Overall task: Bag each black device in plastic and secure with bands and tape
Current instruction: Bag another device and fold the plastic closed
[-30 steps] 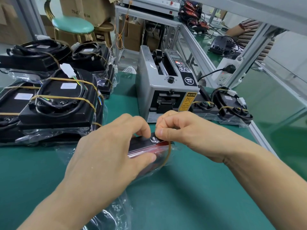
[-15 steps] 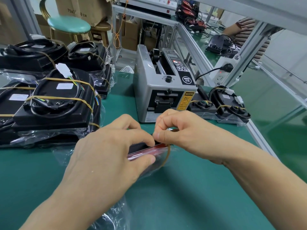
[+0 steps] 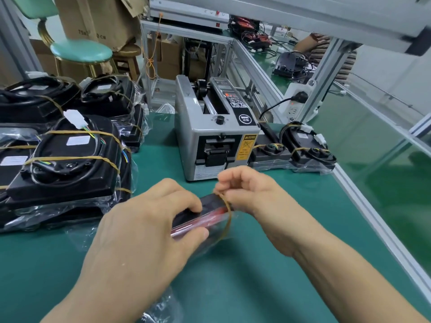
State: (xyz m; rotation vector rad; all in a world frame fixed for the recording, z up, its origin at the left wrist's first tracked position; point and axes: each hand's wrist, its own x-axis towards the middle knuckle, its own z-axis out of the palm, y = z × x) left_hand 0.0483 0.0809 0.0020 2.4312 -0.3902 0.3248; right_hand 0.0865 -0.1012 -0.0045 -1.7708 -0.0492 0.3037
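While left hand (image 3: pixel 144 231) grips device (image 3: pixel 205 207), right hand (image 3: pixel 251 197) higher, band (image 3: pixel 227 214) stretched further.

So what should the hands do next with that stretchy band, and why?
Probably the right hand should stretch the rubber band further along the bagged device and let it snap snug. The band only loops the end nearest that hand, pinched up in its fingers, while the left hand grips the device steady above the green mat.

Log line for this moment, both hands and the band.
left hand: grips bagged device | right hand: pinches rubber band, looped round device end | tape dispenser: behind, untouched
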